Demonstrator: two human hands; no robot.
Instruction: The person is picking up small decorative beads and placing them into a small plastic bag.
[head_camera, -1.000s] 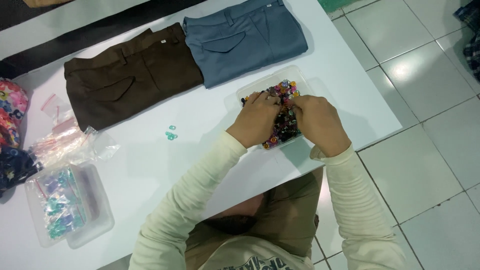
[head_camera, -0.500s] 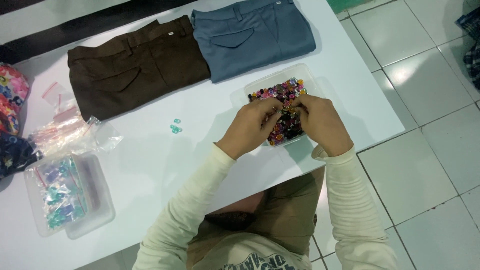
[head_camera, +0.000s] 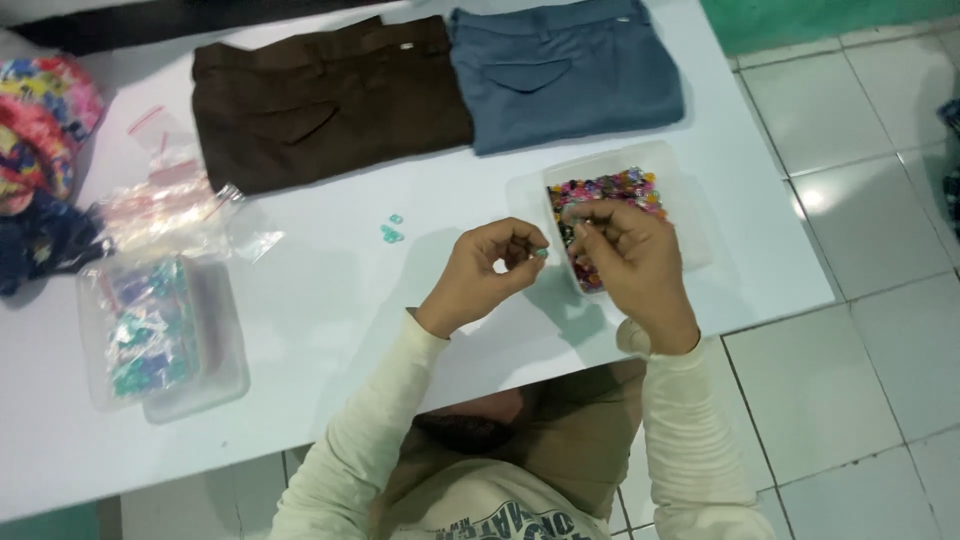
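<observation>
1. A white table (head_camera: 330, 330) carries everything; pale floor tiles (head_camera: 860, 380) show past its right edge and a green strip (head_camera: 830, 20) runs along the upper right corner of the view.
2. At the far edge lie two folded trousers side by side and touching: a brown pair (head_camera: 320, 100) to the left, a blue-grey pair (head_camera: 570, 70) to the right.
3. At the left edge sits a bundle of bright patterned cloth (head_camera: 40, 130), with crumpled clear plastic bags (head_camera: 170, 215) beside it and, nearer the front edge, a clear tub of greenish pieces (head_camera: 160, 335).
4. A few small teal pieces (head_camera: 390, 230) lie loose near the table's middle.
5. A clear plastic tray (head_camera: 690, 215) of mixed coloured beads (head_camera: 605, 190) stands near the right edge, partly hidden by the right hand.
6. The left hand (head_camera: 485, 270) is curled nearly closed, thumb and forefinger pinching a small teal bead (head_camera: 541, 253), raised just left of the tray.
7. The right hand (head_camera: 630, 260) hovers over the tray, its fingers drawn narrowly together at the tips beside the left hand's bead; what they grip is too small to tell.
</observation>
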